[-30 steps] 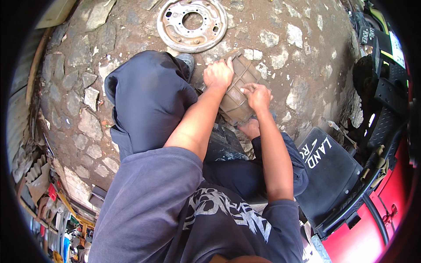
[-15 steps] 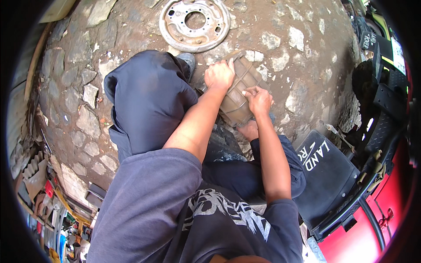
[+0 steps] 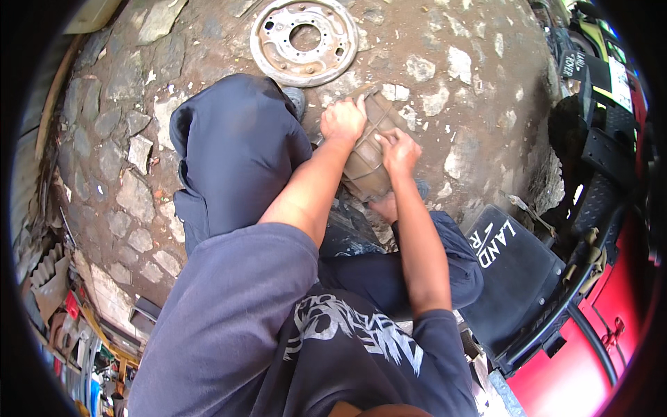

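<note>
My left hand (image 3: 340, 119) is closed over the upper left edge of a brown, dirty, ribbed casing (image 3: 366, 158), thumb pointing up along it. My right hand (image 3: 399, 151) grips the casing's right side, its thumb on a rib and its fingers curled toward the edge. The casing lies tilted between my bent legs, on or just above a dark, stained surface partly hidden under it. Just below its lower end a bare patch of skin (image 3: 382, 208) shows, apparently my ankle.
A round rusty metal plate (image 3: 274, 62) with a centre hole lies on the stone floor (image 3: 125, 181) ahead. At the right are a black flap (image 3: 521, 292), black bars and a red vehicle panel (image 3: 583, 368). Assorted scrap (image 3: 62, 285) lines the left edge.
The view has shifted slightly. My right hand is a little higher and further left on the casing; both hands still grip it.
</note>
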### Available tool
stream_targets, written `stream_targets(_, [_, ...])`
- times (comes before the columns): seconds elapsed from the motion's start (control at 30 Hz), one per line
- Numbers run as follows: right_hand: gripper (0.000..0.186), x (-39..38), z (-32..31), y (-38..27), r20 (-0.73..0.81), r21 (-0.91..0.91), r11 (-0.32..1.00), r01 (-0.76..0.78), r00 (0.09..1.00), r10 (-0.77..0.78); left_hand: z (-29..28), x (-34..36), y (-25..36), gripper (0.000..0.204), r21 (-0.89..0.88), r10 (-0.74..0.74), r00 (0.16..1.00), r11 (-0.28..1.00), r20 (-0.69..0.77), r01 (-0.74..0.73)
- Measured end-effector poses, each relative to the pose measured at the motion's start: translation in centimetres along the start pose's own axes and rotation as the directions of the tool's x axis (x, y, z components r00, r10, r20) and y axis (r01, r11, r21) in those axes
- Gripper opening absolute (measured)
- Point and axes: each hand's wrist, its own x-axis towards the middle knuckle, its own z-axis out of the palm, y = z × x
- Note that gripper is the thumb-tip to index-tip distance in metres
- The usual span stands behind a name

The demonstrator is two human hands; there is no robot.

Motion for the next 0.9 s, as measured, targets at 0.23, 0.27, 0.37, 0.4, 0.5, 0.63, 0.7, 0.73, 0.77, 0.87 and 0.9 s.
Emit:
stream_targets(0.23, [0.019,-3.1,-0.9,-1.1,-0.172,0.272,0.958,-0.094,0.974,0.145,0.2,0.5,-0.3,0.068,-0.065,-0.056,0.989,0.996,0.136,0.065])
stream_targets(0.27, [0.016,-3.5,-1.1,-1.8,-0.191,0.437,0.891,-0.120,0.956,0.223,0.5,1.6,-0.8,0.068,-0.094,-0.062,0.986,0.993,0.152,0.077])
stream_targets(0.37, [0.052,-2.8,-2.0,-4.9,-0.128,0.839,0.541,-0.056,0.946,0.296,0.3,4.4,-2.8,0.065,-0.185,-0.070,0.992,0.979,0.103,0.088])
stream_targets(0.4, [0.061,-2.3,-3.3,-5.4,-0.155,0.915,0.402,0.019,0.939,0.307,0.0,3.1,-1.3,0.062,-0.196,-0.061,0.998,0.979,0.007,0.061])
stream_targets(0.5, [0.076,-0.4,-11.0,-6.2,-0.298,0.917,0.313,0.247,0.946,0.128,-2.6,-3.1,3.4,0.057,-0.224,0.049,0.972,0.969,-0.230,-0.102])
stream_targets(0.63, [0.052,-1.6,-21.0,-12.3,-0.495,0.717,0.510,0.475,0.862,-0.107,-9.9,-5.1,6.2,0.041,-0.691,0.558,0.816,0.533,-0.147,-0.489])
stream_targets(0.7, [0.048,-4.0,-26.1,-12.7,-0.473,0.703,0.482,0.523,0.850,-0.232,-15.1,-9.8,9.1,0.034,-0.923,0.735,0.677,0.240,-0.030,-0.301])
stream_targets(0.73, [0.048,-5.1,-28.0,-12.7,-0.445,0.726,0.452,0.519,0.855,-0.266,-18.0,-12.2,10.0,0.031,-0.964,0.797,0.604,0.180,0.027,-0.194])
stream_targets(0.77, [0.047,-5.9,-29.3,-12.8,-0.471,0.723,0.411,0.555,0.832,-0.294,-20.5,-14.3,10.3,0.032,-0.956,0.852,0.523,0.141,-0.016,-0.259])
stream_targets(0.87, [0.043,-6.5,-31.2,-12.8,-0.537,0.734,0.257,0.629,0.769,-0.347,-26.0,-18.8,10.2,0.046,-0.917,0.916,0.397,0.107,-0.060,-0.386])
stream_targets(0.9, [0.042,-6.6,-31.2,-12.8,-0.540,0.752,0.210,0.624,0.767,-0.346,-27.3,-19.7,9.8,0.048,-0.865,0.915,0.401,0.164,-0.047,-0.475])
